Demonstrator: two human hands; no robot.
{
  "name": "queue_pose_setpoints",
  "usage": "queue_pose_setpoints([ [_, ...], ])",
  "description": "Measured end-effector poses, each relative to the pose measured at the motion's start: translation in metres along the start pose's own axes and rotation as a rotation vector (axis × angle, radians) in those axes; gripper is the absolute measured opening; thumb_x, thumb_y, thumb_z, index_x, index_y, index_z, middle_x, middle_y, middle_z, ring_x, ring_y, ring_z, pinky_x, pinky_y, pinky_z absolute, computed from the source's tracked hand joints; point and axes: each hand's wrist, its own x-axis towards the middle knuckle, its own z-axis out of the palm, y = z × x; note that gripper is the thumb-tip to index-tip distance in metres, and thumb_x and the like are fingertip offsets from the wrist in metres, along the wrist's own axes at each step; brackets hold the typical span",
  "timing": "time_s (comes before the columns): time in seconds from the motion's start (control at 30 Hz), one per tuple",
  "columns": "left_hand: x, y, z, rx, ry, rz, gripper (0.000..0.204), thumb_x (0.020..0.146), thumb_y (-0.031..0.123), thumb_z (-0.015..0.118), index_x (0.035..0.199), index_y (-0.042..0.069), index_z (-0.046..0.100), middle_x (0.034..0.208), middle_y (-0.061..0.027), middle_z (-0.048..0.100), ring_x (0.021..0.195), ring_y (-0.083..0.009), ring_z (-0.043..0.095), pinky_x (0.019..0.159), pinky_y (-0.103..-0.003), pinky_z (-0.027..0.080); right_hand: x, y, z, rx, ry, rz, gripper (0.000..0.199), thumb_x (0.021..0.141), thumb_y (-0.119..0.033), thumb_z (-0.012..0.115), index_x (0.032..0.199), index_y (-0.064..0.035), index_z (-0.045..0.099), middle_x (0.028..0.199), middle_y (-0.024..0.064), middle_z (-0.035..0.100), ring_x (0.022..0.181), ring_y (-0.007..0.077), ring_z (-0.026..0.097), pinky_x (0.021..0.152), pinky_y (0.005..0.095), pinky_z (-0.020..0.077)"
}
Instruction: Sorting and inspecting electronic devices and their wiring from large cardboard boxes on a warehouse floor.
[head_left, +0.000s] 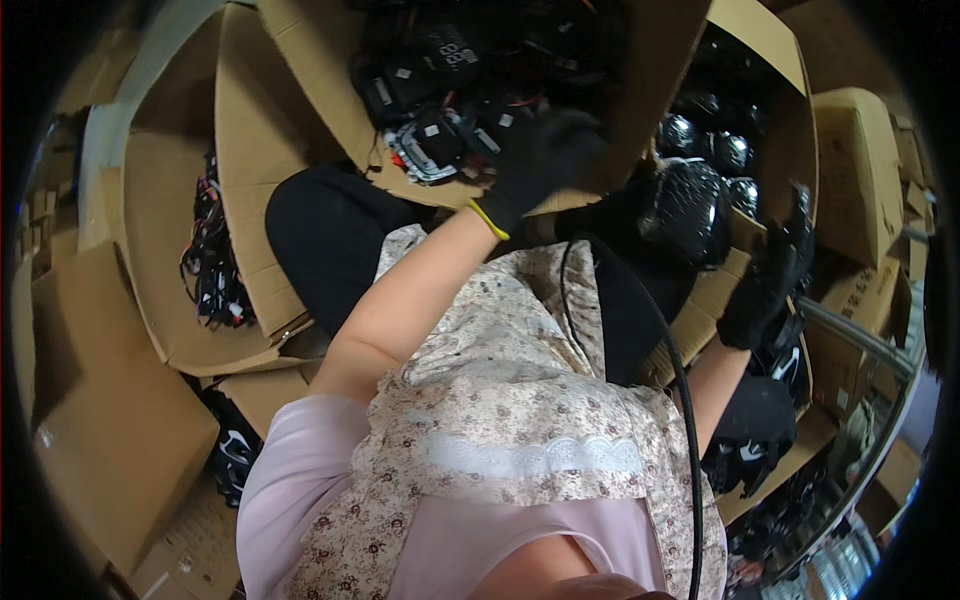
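My left hand (545,165), in a black glove with a yellow cuff, reaches over the near edge of an open cardboard box (290,50) filled with black electronic units (430,70). Its fingers are dark and smeared, so their pose is hard to read. Nearest it is a unit with a silver-grey frame (428,150). On the right, my black-gloved right hand (770,280) is raised with its fingers stretched out, holding nothing. Between my hands, nearer the right one, is a black bundle in shiny plastic wrap (688,212); I cannot tell what supports it.
Several wrapped black bundles (732,150) fill another carton (775,40) at the far right. Tangled wired parts (215,260) lie in a tall box (165,210) on the left. A black cable (680,370) hangs down my front. A metal rail (860,335) runs along the right.
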Motion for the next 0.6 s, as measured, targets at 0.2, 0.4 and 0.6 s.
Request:
queue_pose_setpoints([
  [0.2,0.042,-0.094,-0.107,0.612,0.551,-0.227,0.065,0.081,0.039,0.075,0.131,0.004,0.053,0.13,-0.0229,0.056,0.119,-0.0363,0.055,0.102,-0.044,0.043,0.0,-0.031,0.019,0.141,0.009,-0.097,0.068,0.097,-0.054,0.046,0.147,-0.0076,0.035,0.145,0.0103,0.041,0.128,0.0282,0.046,0.107,0.0446,0.038],
  [0.4,0.098,-0.138,-0.166,1.007,-0.243,-0.273,0.055,0.08,0.038,0.072,0.123,0.006,0.061,0.124,-0.0244,0.059,0.115,-0.0387,0.057,0.099,-0.045,0.045,-0.014,-0.088,0.072,0.246,-0.175,-0.228,0.098,0.065,-0.035,0.076,0.148,-0.0039,0.034,0.147,0.0155,0.041,0.135,0.0285,0.042,0.11,0.0405,0.0372],
  [0.6,0.103,-0.092,-0.18,0.826,-0.24,0.295,0.041,0.077,0.034,0.073,0.107,0.008,0.066,0.104,-0.0206,0.067,0.098,-0.0398,0.064,0.088,-0.048,0.049,-0.039,-0.101,0.104,0.364,-0.379,-0.032,0.102,0.053,-0.025,0.069,0.147,-0.0035,0.035,0.145,0.0156,0.042,0.134,0.029,0.043,0.111,0.04,0.0362],
])
